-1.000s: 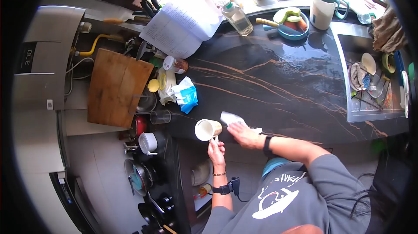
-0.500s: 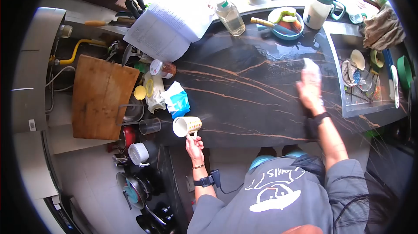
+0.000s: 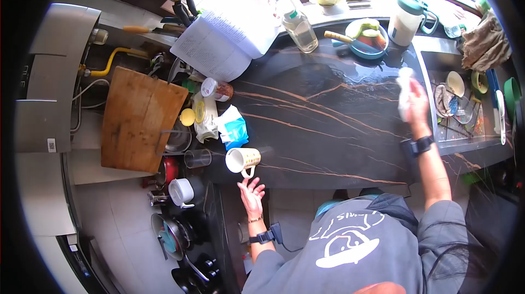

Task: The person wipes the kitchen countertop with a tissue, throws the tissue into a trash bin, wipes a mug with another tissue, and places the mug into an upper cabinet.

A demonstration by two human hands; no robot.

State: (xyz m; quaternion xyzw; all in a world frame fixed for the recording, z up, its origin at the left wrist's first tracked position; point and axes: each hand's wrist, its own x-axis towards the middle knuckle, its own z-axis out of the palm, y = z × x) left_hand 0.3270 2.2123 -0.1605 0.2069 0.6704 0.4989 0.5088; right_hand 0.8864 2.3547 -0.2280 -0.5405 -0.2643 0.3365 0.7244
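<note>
A white mug with a dotted pattern (image 3: 244,160) stands on the dark countertop (image 3: 317,146) near its front edge, its handle toward me. Just below the handle is my left hand (image 3: 252,198), fingers apart and holding nothing. At the right of the counter, beside the sink (image 3: 459,145), my right hand (image 3: 416,103) has a white cloth or tissue (image 3: 405,87) against the surface. Wet patches show on the counter behind it. A blue and white packet (image 3: 233,128) lies behind the mug.
A wooden board (image 3: 139,122), a clear cup (image 3: 197,158) and a spice jar (image 3: 217,89) are at the left. An open book (image 3: 219,42), a bottle (image 3: 299,31), a blue bowl with a knife (image 3: 365,45) and a pitcher (image 3: 405,21) line the back. Dishes lie in the sink.
My right hand has moved with the white cloth from the front middle of the counter to beside the sink. My left hand has let go of the mug's handle and drawn slightly back.
</note>
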